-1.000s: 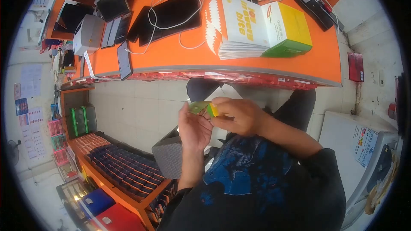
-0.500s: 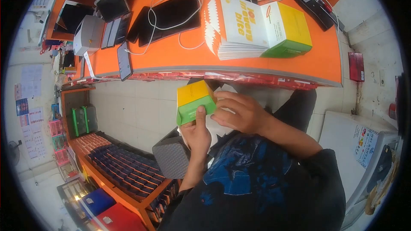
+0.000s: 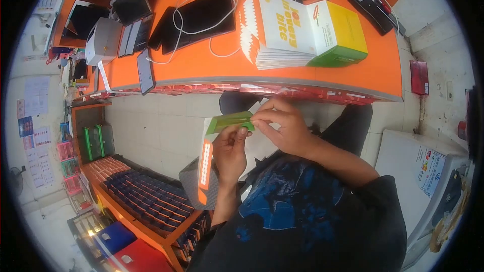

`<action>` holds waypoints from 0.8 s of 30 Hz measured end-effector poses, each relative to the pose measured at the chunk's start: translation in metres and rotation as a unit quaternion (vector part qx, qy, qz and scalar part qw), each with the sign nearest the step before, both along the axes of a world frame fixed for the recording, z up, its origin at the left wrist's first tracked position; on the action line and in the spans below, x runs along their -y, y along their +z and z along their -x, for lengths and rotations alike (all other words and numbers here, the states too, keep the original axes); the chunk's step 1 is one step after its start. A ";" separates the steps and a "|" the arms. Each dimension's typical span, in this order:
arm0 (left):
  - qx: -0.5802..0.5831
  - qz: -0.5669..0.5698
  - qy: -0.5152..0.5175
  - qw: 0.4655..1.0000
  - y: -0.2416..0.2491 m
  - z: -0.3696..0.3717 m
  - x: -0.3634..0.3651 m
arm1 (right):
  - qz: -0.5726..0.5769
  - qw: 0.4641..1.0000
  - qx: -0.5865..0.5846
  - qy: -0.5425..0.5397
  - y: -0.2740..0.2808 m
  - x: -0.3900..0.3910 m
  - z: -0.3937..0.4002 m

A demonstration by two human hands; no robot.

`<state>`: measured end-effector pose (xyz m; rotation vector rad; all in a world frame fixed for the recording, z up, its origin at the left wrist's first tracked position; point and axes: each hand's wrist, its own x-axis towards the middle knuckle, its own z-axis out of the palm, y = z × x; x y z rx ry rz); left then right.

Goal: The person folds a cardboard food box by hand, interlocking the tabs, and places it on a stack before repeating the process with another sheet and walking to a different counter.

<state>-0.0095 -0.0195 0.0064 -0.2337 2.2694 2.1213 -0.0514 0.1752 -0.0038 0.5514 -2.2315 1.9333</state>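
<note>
Both my hands hold one flat cardboard carton (image 3: 217, 136), white with a green end panel and an orange patterned side. My left hand (image 3: 231, 153) grips it from below, thumb up against the green panel. My right hand (image 3: 282, 126) pinches the green flap at its top right edge. The carton hangs in front of my lap, below the orange counter (image 3: 212, 65). A stack of the same flat cartons (image 3: 297, 30), white, yellow and green, lies on the counter above my hands.
Tablets (image 3: 199, 17), phones (image 3: 146, 70), white cables and a white box (image 3: 103, 40) lie on the counter. A card terminal (image 3: 368, 2) sits at its far right. Shelves of small packets (image 3: 141, 196) stand lower left. A white appliance (image 3: 423, 171) is on the right.
The carton was a folded sliver, then showed its yellow and green faces, and now is turned so the green flap faces up and the orange side hangs down. My right fingers moved onto the flap.
</note>
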 end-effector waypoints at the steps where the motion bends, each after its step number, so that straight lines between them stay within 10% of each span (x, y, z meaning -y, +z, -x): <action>1: -0.015 -0.024 0.017 0.999 0.002 0.001 -0.003 | 0.006 1.000 0.002 0.003 -0.001 0.001 0.000; 24: -0.065 -0.168 0.065 0.982 -0.011 0.001 -0.019 | -0.013 0.990 -0.107 -0.087 0.011 0.010 -0.007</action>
